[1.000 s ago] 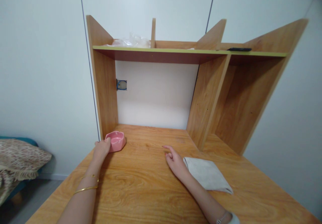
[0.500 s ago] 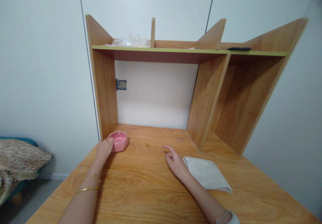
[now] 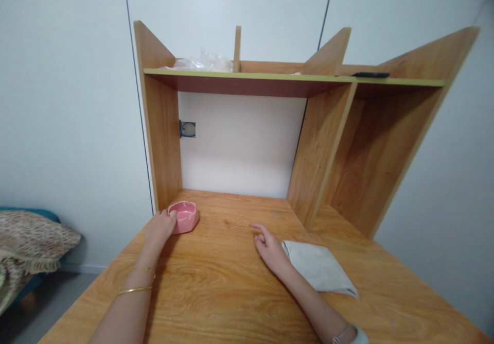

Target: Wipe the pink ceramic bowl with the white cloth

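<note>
A pink angular bowl (image 3: pixel 187 217) sits on the wooden desk (image 3: pixel 216 272), close to the shelf's left panel. My left hand (image 3: pixel 162 225) is at its left side, thumb over the rim and the other fingers against the outside. Over the middle of the desk, my right hand (image 3: pixel 268 246) holds nothing; its index finger is stretched out and the others are loosely curled. A folded light grey cloth (image 3: pixel 320 268) lies flat just right of that hand, partly behind the wrist.
A wooden shelf unit (image 3: pixel 320 143) stands along the desk's back. On its upper board are a clear plastic bag (image 3: pixel 204 62) and a black flat object (image 3: pixel 371 74). A patterned blanket (image 3: pixel 34 238) lies at the far left.
The view has shifted slightly. My left hand's fingers have moved a little around the pink bowl's edge; the bowl, the cloth and my right hand look much the same.
</note>
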Demonstrator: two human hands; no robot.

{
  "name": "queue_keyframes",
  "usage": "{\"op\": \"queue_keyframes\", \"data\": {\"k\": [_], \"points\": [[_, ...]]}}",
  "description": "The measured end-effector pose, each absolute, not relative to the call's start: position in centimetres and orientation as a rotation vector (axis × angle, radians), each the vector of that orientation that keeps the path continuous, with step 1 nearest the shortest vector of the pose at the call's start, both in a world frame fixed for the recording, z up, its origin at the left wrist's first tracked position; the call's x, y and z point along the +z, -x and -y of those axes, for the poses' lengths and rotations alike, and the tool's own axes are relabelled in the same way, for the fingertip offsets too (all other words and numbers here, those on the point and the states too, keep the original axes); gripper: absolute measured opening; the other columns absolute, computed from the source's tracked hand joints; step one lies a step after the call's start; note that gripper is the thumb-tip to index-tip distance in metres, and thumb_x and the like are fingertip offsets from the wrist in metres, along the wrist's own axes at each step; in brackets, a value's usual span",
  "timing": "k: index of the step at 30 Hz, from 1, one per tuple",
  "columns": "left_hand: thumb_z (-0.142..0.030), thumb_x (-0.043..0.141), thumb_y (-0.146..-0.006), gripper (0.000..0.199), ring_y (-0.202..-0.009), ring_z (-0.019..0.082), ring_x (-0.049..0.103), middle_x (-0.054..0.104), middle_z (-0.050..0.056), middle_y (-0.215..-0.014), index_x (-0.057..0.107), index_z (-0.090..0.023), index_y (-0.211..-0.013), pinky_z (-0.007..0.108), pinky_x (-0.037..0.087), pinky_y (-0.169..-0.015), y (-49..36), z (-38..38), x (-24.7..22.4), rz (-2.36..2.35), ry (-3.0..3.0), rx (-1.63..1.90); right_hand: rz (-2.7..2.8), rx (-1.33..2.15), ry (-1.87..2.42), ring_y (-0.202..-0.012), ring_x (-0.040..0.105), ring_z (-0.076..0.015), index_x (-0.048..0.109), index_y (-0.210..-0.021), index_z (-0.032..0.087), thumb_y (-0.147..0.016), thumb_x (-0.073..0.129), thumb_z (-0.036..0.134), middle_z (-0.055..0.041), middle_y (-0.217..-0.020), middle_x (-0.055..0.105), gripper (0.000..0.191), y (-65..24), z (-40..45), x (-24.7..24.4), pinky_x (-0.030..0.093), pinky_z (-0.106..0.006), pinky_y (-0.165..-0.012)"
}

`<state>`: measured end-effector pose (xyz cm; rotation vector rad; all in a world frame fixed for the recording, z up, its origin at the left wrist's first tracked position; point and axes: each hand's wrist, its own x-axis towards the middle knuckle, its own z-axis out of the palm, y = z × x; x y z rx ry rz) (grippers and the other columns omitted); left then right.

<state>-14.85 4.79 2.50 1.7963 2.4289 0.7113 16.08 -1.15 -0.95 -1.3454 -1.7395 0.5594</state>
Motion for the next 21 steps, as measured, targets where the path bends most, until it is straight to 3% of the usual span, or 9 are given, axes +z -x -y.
{"op": "queue_keyframes", "data": {"k": [6, 10, 16, 21], "points": [[-0.035, 0.020, -0.086, 0.051, -0.099, 0.032, 0.056, 0.052, 0.020, -0.117, 0.049, -0.012, -0.120, 0.042, 0.042, -0.080, 14.2, -4.0, 3.3, -2.443, -1.683, 0.722, 1.740, 0.550, 1.338, -0.042, 0.037, -0.0110, 0.049, -0.108, 0.017, -0.076, 0.037, 0.020, 0.0089, -0.046, 0.037, 0.035, -16.1, 1.1, -1.1, 0.025, -0.021, -0.045], [-0.036, 0.026, -0.085, 0.053, -0.102, 0.035, 0.052, 0.047, 0.021, -0.121, 0.039, -0.010, -0.129, 0.045, 0.039, -0.082, 13.1, -3.2, 4.0, -2.586, -1.630, 0.911, 1.766, 0.531, 1.366, -0.044, 0.040, -0.0115, 0.049, -0.109, 0.016, -0.077, 0.036, 0.019, 0.0083, -0.046, 0.038, 0.035, -16.1, 1.1, -1.0, 0.027, -0.021, -0.045], [-0.025, 0.037, -0.081, 0.035, -0.103, 0.027, 0.047, 0.052, 0.011, -0.112, 0.055, -0.018, -0.109, 0.041, 0.036, -0.087, 10.6, -2.9, 4.3, -2.296, -1.950, 1.508, 1.914, 0.224, 1.632, -0.060, 0.055, -0.0154, 0.052, -0.111, 0.019, -0.082, 0.035, 0.020, 0.0001, -0.063, 0.059, 0.034, -16.1, 1.8, 0.2, 0.035, -0.024, -0.056], [-0.015, 0.040, -0.075, 0.025, -0.092, 0.023, 0.048, 0.056, 0.006, -0.094, 0.061, -0.019, -0.089, 0.037, 0.037, -0.082, 8.2, -2.9, 3.2, -1.807, -2.394, 1.469, 1.908, -0.066, 2.033, -0.088, 0.061, -0.0219, 0.046, -0.120, 0.019, -0.081, 0.041, 0.027, -0.0103, -0.103, 0.063, 0.041, -16.9, 2.8, 2.4, 0.040, -0.029, -0.069]]}}
